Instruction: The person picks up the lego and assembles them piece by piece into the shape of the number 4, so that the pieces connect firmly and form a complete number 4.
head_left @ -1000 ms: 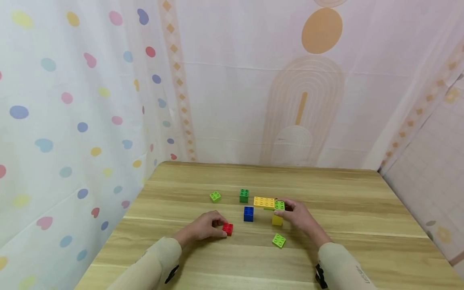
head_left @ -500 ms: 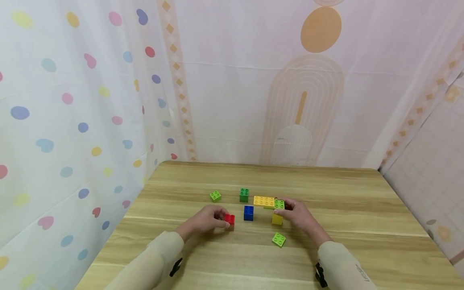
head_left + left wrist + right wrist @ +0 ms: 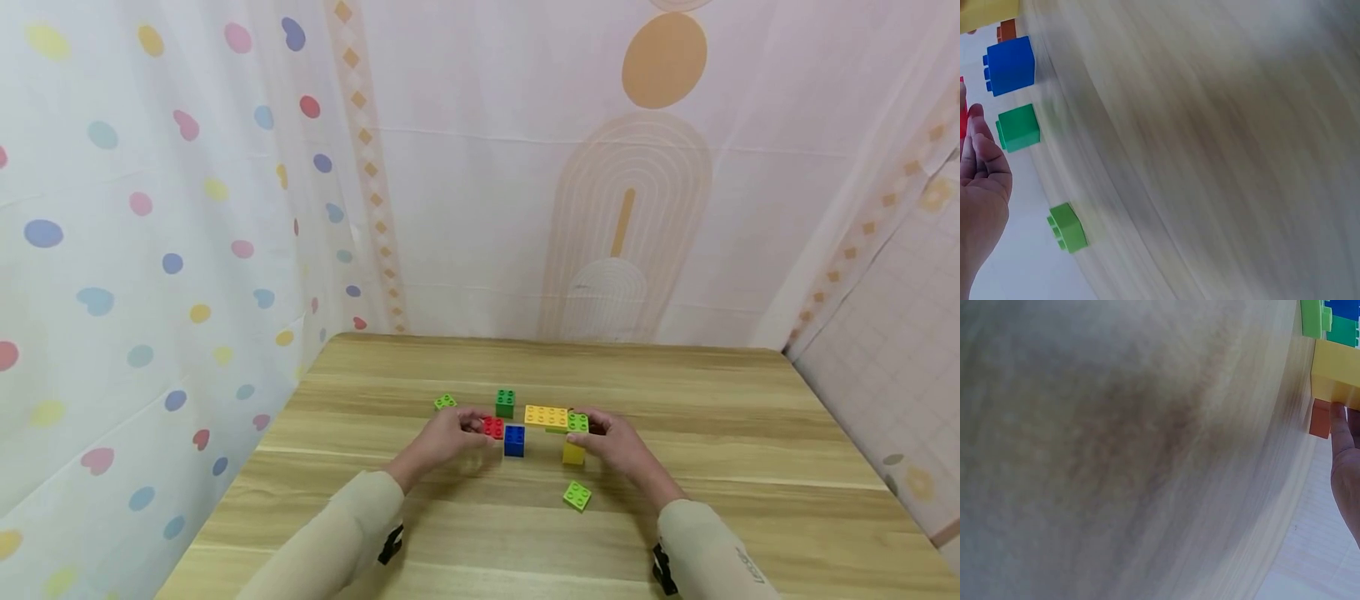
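Observation:
My left hand point(image 3: 448, 435) pinches a red toy building brick point(image 3: 492, 427) between thumb and fingers. The red brick is up off the table, just left of and above a blue brick point(image 3: 513, 442). My right hand point(image 3: 618, 443) grips a small built piece at its right end. There a lime-green brick point(image 3: 577, 422) sits over a yellow brick point(image 3: 573, 453), and a long yellow-orange brick point(image 3: 546, 416) reaches out to the left. In the right wrist view, fingertips touch the yellow brick point(image 3: 1335, 372) beside an orange-brown brick point(image 3: 1320, 417).
Behind the blue brick stands a dark green brick point(image 3: 506, 403). One loose lime-green brick point(image 3: 445, 402) lies beyond my left hand, partly covered by it. Another lime-green brick point(image 3: 577, 497) lies nearer me on the wooden table point(image 3: 480, 550). Curtains hang behind and at the left.
My left hand has lifted the red brick off the table and carried it forward and right, close to the blue brick. My right hand has stayed in place on the built piece.

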